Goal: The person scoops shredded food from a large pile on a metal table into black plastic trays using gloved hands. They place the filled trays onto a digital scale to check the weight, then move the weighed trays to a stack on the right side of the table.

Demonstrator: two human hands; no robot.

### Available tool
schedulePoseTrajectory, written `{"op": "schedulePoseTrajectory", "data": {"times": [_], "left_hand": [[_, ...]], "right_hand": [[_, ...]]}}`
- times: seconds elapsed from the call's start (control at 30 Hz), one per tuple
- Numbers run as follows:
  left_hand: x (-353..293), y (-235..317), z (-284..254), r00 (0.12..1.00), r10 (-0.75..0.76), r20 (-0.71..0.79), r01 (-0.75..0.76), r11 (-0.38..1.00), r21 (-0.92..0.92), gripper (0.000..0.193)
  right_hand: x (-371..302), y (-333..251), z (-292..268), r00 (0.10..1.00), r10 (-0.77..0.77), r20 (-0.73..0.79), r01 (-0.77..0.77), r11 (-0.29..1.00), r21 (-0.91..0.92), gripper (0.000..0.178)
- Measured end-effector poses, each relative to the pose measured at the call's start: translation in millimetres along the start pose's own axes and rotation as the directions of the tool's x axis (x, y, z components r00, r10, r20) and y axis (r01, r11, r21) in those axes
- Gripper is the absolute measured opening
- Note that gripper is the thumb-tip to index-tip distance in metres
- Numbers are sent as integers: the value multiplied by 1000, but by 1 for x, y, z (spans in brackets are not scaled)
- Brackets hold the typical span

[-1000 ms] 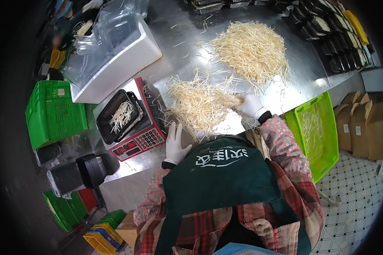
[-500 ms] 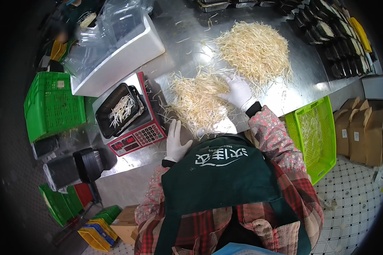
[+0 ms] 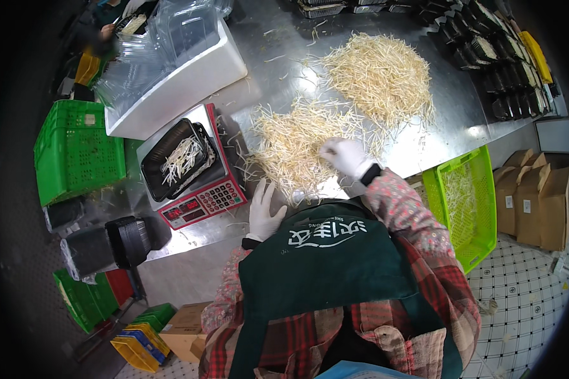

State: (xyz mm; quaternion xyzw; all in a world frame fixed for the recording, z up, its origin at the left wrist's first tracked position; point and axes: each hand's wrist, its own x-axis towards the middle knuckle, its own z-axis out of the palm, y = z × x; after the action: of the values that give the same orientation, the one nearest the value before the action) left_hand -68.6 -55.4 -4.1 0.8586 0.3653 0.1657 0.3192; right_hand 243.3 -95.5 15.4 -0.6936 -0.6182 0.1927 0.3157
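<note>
A loose heap of pale bean sprouts [image 3: 297, 142] lies on the steel table in front of me. At its right side my right hand [image 3: 349, 158], in a white glove, is closed with its fingers curled in at the sprouts. My left hand [image 3: 264, 211], gloved too, is open near the table edge, fingers stretched out between the heap and the scale. On the red-and-silver weighing scale [image 3: 220, 194] sits a black plastic tray [image 3: 158, 163], tilted in view, with some sprouts [image 3: 183, 159] in it. A second, larger sprout heap [image 3: 379, 76] lies farther back.
A white foam box [image 3: 183, 79] of clear plastic lids stands back left, beside a green crate [image 3: 82, 148]. Stacked black trays [image 3: 129, 242] lie at the near-left edge. Filled trays [image 3: 493, 60] are piled far right; a lime-green basket [image 3: 492, 218] with sprouts stands off the right edge.
My right hand has drawn its fingers in from spread to curled and shifted slightly nearer me. My left hand stays nearly in place. At the far left, another person's gloved hand has come into view.
</note>
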Motion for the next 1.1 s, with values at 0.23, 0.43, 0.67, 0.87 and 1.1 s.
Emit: {"op": "schedulePoseTrajectory", "data": {"times": [0.23, 0.43, 0.67, 0.87, 1.1], "left_hand": [[-5, -5, 0, 997, -61, -38, 58, 996, -72, 63], [8, 2, 2, 999, -14, -30, 12, 996, -91, 58], [7, 5, 0, 999, -5, -37, 1, 994, -109, 54], [-10, -9, -2, 993, -110, -51, 103, 986, -130, 54], [-3, -13, 2, 995, -93, 22, 95, 988, -121, 66]], "right_hand": [[-95, 51, -110, 642, 398, 656, -68, 881, -468, 27], [-33, 5, 8, 932, 263, 248, -255, 965, -67, 27], [-3, -6, 63, 896, 391, 213, -391, 919, -41, 31], [-65, 41, -36, 858, 363, 364, -499, 757, 422, 19], [-125, 77, -123, 444, 607, 659, -32, 746, -666, 35]]}}
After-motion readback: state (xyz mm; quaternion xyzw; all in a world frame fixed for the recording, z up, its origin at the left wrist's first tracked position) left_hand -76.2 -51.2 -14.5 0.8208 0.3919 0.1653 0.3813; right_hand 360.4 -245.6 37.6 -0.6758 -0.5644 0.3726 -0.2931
